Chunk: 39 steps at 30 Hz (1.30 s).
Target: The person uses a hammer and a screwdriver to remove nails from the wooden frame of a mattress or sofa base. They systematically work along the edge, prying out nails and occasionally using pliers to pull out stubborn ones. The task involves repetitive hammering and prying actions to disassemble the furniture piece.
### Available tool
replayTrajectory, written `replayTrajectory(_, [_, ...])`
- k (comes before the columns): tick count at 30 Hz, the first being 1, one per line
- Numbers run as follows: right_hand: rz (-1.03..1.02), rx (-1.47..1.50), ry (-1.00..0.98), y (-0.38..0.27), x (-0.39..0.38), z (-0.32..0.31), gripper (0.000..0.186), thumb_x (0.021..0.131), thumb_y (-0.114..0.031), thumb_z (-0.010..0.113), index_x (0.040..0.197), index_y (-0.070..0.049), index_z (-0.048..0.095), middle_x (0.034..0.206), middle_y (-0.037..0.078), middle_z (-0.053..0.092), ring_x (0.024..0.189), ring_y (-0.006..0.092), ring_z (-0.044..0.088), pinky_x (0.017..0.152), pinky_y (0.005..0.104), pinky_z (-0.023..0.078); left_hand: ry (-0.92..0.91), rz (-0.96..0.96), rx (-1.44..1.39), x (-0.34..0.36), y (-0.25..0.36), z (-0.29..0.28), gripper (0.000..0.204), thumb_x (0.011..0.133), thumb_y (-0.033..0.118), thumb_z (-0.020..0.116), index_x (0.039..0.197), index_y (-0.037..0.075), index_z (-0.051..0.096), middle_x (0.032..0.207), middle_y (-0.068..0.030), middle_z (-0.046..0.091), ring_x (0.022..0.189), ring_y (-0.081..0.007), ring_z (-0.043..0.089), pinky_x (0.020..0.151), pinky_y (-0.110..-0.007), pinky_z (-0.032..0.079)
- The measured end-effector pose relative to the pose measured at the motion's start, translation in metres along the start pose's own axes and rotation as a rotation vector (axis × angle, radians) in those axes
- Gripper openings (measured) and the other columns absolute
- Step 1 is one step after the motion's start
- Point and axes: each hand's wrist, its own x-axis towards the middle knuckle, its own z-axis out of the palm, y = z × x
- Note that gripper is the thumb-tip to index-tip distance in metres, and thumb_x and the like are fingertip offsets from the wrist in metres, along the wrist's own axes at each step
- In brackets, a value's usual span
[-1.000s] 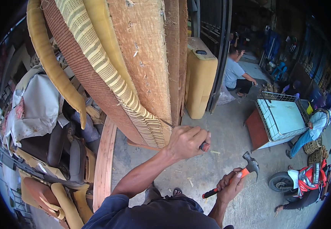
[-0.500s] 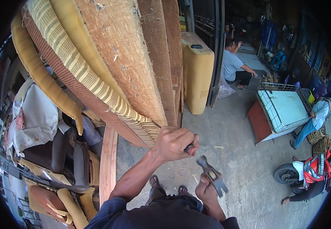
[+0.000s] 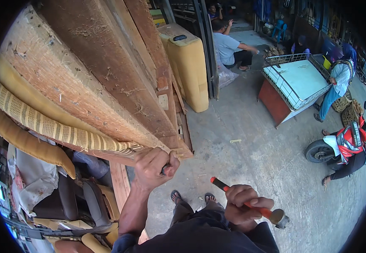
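A large wooden furniture frame (image 3: 107, 76) with rough, staple-dotted boards leans across the upper left. Striped woven fabric (image 3: 60, 130) and yellow padding run along its edge. At the frame's lower end, my left hand (image 3: 149, 168) is closed round a short hand tool (image 3: 165, 170); only its dark handle end shows, and the fist hides its working end. My right hand (image 3: 243, 204) grips a claw hammer (image 3: 279, 218) by its orange and black handle. The hammer is low, apart from the frame, its metal head at the right.
Dismantled seats and cushions (image 3: 60, 198) pile up at the left beside a pinkish wooden plank (image 3: 119, 181). A yellow upholstered block (image 3: 187, 69) stands behind the frame. Farther off are a seated person (image 3: 229, 46), a railed cart (image 3: 297, 84), a standing person (image 3: 341, 82) and a red motorcycle (image 3: 347, 141).
My left hand and the frame's end appear farther left as the view has turned. The hammer has swung round in my right hand; its head now points right and its handle end up left.
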Motion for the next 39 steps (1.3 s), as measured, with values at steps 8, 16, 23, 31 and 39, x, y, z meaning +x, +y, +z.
replayTrajectory(8, [0.627,-0.198,-0.056,-0.007,-0.008,-0.035,0.04,0.108,-0.041,0.046,0.11,-0.001,0.045,0.062,0.0,0.039,0.049,0.0053,0.034,0.043,0.0227,0.03,-0.121,0.127,-0.216,-0.015,0.048,-0.003,0.032,0.066,-0.001,0.068,0.054,0.009,0.041,0.052,-0.0001,0.038,0.039,-0.015,0.04,0.04,-0.029,0.032])
replayTrajectory(16, [0.689,-0.184,0.127,-0.011,-0.021,-0.044,0.036,0.109,-0.038,0.044,0.111,-0.002,0.046,0.061,-0.002,0.036,0.047,0.0051,0.031,0.041,0.0224,0.03,-0.186,0.094,-0.287,-0.036,0.059,0.008,0.031,0.067,0.001,0.07,0.055,0.009,0.043,0.054,-0.0007,0.043,0.041,-0.0149,0.046,0.042,-0.029,0.035])
replayTrajectory(23, [0.612,-0.285,0.215,-0.024,-0.002,-0.066,0.037,0.107,-0.041,0.049,0.107,-0.004,0.046,0.062,-0.004,0.036,0.046,0.0019,0.029,0.04,0.0204,0.025,-0.05,0.201,-0.283,-0.006,0.048,0.012,0.033,0.067,-0.002,0.068,0.054,0.009,0.039,0.053,-0.0012,0.033,0.041,-0.0159,0.039,0.041,-0.03,0.028])
replayTrajectory(31, [0.676,-0.28,0.23,-0.021,-0.004,-0.057,0.035,0.107,-0.039,0.049,0.106,-0.005,0.046,0.062,-0.004,0.035,0.045,0.0017,0.03,0.038,0.0202,0.027,0.006,0.192,-0.209,0.004,0.029,-0.002,0.032,0.063,-0.004,0.069,0.053,0.008,0.04,0.052,-0.0018,0.034,0.04,-0.018,0.039,0.04,-0.033,0.03])
replayTrajectory(39, [0.723,-0.273,0.147,-0.02,-0.009,-0.048,0.038,0.106,-0.041,0.051,0.105,-0.004,0.047,0.062,-0.004,0.037,0.045,0.0018,0.032,0.039,0.0207,0.029,0.008,0.17,-0.187,0.008,0.024,-0.006,0.032,0.063,-0.004,0.069,0.053,0.007,0.04,0.052,-0.0023,0.036,0.04,-0.0185,0.039,0.041,-0.034,0.032])
